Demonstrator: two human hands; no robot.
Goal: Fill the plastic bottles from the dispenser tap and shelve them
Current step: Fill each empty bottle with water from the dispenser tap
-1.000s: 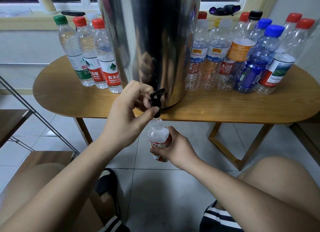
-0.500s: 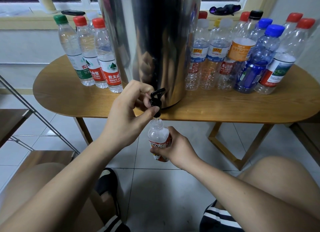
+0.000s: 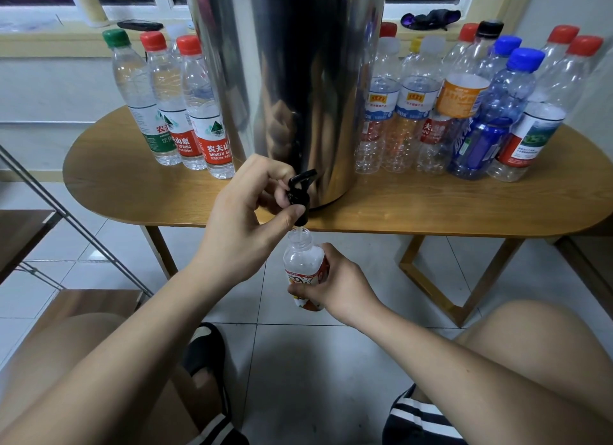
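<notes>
Bottle [image 3: 303, 262], tap [image 3: 300, 192]: seemingly half behind hands [image 3: 335, 285]

The steel dispenser [image 3: 298, 79] blocks the table [image 3: 431, 212] centre. A left bottle cluster [image 3: 185, 119] and a right bottle cluster [image 3: 464, 113] flank it. The front table strip on both sides gives passage. The left hand [image 3: 238, 225] occupies the tap [image 3: 300, 196]. The right hand [image 3: 338, 282] and small bottle [image 3: 303, 262] fill the space beneath. A slanted rack tube [image 3: 83, 227] bounds the left.
</notes>
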